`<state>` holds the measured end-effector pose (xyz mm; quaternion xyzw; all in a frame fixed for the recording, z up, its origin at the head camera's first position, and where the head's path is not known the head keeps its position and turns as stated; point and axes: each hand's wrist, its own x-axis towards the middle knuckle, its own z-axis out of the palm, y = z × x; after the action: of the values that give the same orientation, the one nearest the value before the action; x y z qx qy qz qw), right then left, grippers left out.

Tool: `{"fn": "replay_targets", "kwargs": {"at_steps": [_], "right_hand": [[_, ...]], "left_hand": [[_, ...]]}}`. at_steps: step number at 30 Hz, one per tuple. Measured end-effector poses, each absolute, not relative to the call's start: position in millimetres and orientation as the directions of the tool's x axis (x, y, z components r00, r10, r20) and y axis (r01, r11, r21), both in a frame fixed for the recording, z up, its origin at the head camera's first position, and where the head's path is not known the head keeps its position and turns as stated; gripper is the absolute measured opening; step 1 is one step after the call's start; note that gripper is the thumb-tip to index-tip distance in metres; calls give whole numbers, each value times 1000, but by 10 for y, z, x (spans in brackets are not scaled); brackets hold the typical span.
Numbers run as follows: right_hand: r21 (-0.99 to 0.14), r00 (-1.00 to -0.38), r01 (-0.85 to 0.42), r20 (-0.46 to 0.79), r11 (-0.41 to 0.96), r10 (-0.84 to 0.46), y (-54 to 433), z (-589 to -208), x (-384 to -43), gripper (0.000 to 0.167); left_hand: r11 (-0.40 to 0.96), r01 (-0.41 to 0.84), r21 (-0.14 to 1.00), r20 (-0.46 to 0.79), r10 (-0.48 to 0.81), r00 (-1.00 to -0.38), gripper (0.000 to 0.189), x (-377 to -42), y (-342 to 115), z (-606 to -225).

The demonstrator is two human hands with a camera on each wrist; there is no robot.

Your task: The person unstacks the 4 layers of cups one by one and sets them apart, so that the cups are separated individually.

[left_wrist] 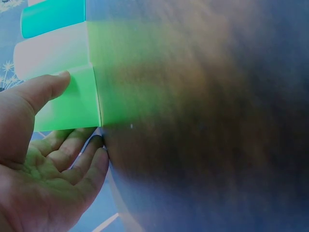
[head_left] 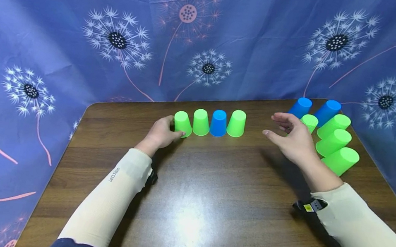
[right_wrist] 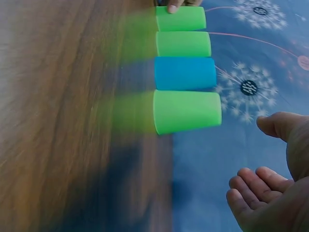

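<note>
Four cups would be a short count, so several upside-down plastic cups stand in a row at the table's back. From the left come a green cup (head_left: 183, 124), a second green cup (head_left: 201, 122), a blue cup (head_left: 219, 123) and a third green cup (head_left: 236, 123). My left hand (head_left: 162, 134) holds the leftmost green cup, its thumb on the near side and fingers around the outer side; the left wrist view shows this green cup (left_wrist: 72, 104) between them. Raised over the table, my right hand (head_left: 295, 140) has its fingers apart and holds nothing.
Beyond my right hand stand two more blue cups (head_left: 328, 112) and several green cups (head_left: 341, 161), partly hidden by the hand. A blue dandelion-print cloth (head_left: 252, 55) hangs behind the brown wooden table (head_left: 233, 195). Light glares off the tabletop.
</note>
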<state>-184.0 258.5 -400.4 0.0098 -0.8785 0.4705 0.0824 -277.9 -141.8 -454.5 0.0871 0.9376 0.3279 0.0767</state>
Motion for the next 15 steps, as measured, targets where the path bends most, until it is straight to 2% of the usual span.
{"fn": "replay_targets", "kwargs": {"at_steps": [8,15], "right_hand": [[-820,-995,-90,97,565,-18,2320,-4148,-2197,62],[-824,-999,-30,13,566,-33,2207,-4274,-2370,63]], "left_hand": [[769,114,629,-91,218,-972,48,-2787,-1415,-4548],[771,117,625,-81,214,-974,49,-2799,-1426,-4558]]}}
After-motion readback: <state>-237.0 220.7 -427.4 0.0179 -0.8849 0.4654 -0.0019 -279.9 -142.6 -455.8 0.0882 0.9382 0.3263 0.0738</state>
